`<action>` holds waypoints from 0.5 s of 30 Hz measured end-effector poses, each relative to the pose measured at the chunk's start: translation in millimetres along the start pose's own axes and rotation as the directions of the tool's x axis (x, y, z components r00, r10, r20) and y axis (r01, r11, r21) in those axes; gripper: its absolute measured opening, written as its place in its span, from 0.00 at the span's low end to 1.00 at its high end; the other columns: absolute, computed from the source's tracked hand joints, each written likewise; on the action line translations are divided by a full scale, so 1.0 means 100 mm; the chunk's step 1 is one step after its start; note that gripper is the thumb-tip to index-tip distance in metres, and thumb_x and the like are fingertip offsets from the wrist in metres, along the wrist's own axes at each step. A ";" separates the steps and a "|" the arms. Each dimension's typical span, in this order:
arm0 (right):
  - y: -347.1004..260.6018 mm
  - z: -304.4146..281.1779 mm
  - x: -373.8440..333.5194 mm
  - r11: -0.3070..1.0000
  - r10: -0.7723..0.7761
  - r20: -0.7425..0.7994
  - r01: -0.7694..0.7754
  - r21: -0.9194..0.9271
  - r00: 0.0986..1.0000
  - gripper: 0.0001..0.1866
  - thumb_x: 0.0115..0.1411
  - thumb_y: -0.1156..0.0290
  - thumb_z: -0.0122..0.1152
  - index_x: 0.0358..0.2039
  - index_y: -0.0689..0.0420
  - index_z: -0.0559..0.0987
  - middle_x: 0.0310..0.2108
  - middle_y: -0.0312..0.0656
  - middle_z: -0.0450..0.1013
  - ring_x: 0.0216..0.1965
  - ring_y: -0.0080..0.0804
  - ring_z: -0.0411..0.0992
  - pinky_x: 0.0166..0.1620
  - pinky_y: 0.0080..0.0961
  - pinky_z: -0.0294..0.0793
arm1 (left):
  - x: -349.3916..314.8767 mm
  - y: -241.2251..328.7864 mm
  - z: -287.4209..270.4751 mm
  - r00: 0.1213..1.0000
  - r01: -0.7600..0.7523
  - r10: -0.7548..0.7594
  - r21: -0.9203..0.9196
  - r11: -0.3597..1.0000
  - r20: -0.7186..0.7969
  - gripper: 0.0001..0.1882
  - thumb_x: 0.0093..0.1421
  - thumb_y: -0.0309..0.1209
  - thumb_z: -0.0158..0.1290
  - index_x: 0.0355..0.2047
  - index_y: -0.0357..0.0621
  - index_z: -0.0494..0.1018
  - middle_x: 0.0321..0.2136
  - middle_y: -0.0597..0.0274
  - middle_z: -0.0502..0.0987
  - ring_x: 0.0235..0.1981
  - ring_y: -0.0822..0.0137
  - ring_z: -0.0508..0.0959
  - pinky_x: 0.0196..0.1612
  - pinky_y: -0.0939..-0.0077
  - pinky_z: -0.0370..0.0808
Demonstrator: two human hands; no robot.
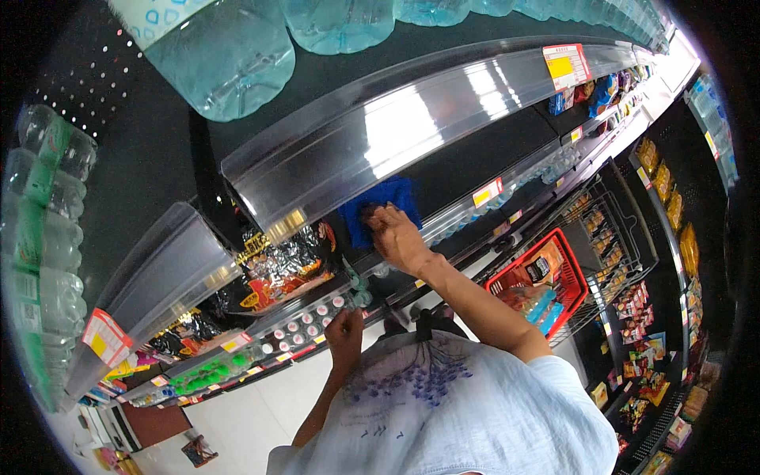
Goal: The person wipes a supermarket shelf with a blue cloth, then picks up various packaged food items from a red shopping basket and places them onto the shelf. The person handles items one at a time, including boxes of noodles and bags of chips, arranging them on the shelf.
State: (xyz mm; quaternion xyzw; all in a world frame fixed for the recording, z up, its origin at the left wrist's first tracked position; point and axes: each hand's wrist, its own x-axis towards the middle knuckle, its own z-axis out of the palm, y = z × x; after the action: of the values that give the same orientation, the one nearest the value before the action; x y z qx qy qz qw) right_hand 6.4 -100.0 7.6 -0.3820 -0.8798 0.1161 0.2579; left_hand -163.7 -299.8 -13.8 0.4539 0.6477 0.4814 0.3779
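Observation:
A blue cloth (345,212) lies spread on a black shelf (467,162), under the clear front rail of the shelf above. My right hand (396,236) reaches in at the shelf's front, its fingers bunched and pressing down on the cloth. A dark patch by the fingertips is too shadowed to name. Lower and to the left, my left hand (344,336) is curled closed beside the front edge of a lower shelf, near bottles with white-and-red caps (307,319). Whether anything is inside those fingers is hidden.
Large water bottles (229,59) line the shelf above, behind its clear rail (412,127). Black snack packs (289,265) fill the shelf left of the cloth. A red basket (584,286) holding packages sits by a metal cart (645,229) at right. Stocked shelves stand beyond the cart.

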 end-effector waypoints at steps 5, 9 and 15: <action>0.05 0.14 0.45 0.986 -0.067 0.091 0.052 0.159 0.994 0.23 0.55 0.74 0.59 0.53 0.59 0.73 0.60 0.46 0.67 0.67 0.45 0.60 0.72 0.50 0.50 | 0.04 0.12 0.01 0.993 -0.106 0.098 0.133 0.986 0.061 0.18 0.64 0.31 0.58 0.20 0.37 0.65 0.14 0.67 0.61 0.20 0.78 0.59 0.22 0.76 0.57; 0.06 0.10 0.78 0.998 -0.062 0.235 0.064 0.000 0.970 0.27 0.60 0.70 0.56 0.62 0.54 0.69 0.66 0.42 0.63 0.71 0.42 0.54 0.74 0.50 0.41 | 0.13 0.31 0.19 0.940 -0.294 0.248 0.190 0.937 0.233 0.13 0.62 0.31 0.59 0.24 0.38 0.72 0.18 0.57 0.72 0.18 0.64 0.73 0.25 0.68 0.71; 0.45 0.31 1.01 0.996 -0.092 0.026 0.091 0.019 0.995 0.21 0.66 0.61 0.54 0.59 0.48 0.73 0.66 0.40 0.63 0.71 0.45 0.53 0.73 0.53 0.42 | 0.53 0.70 0.63 0.759 -0.632 0.529 0.233 0.739 0.380 0.07 0.61 0.29 0.58 0.37 0.41 0.74 0.40 0.52 0.76 0.43 0.50 0.76 0.48 0.56 0.72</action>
State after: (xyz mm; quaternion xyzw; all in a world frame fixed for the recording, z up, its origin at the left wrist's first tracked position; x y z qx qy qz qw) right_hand -40.7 4.7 0.2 -0.3375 -0.8986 0.1172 0.2547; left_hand -105.7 -222.6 35.4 0.7592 0.4832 0.3816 0.2107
